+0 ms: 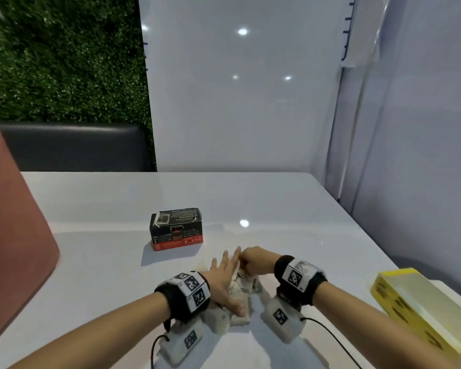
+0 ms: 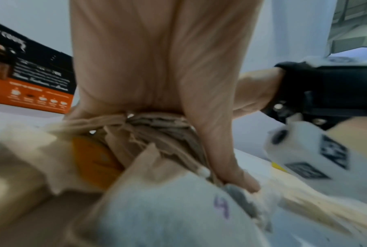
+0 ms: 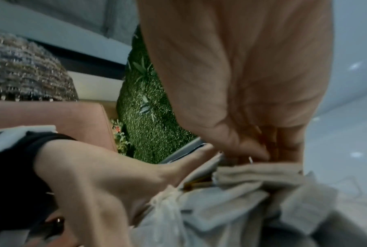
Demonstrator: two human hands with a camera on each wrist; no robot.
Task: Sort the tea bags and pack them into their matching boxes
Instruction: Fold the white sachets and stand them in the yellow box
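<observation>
Head view: my left hand (image 1: 225, 282) lies flat, fingers straight, on the heap of pale paper tea bags (image 1: 241, 288) on the white desk (image 1: 104, 262); my right hand (image 1: 254, 259) seems to pinch one. I'd lift slowly, pressing the rest down.

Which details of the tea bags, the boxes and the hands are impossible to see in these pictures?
- Tea bags, head view: the hands cover the pile; count and kinds unclear.
- Black and orange box, both views: print too small or blurred.
- Yellow box, head view: cut by the frame edge.
- Right hand: what its fingers pinch is hidden.
</observation>
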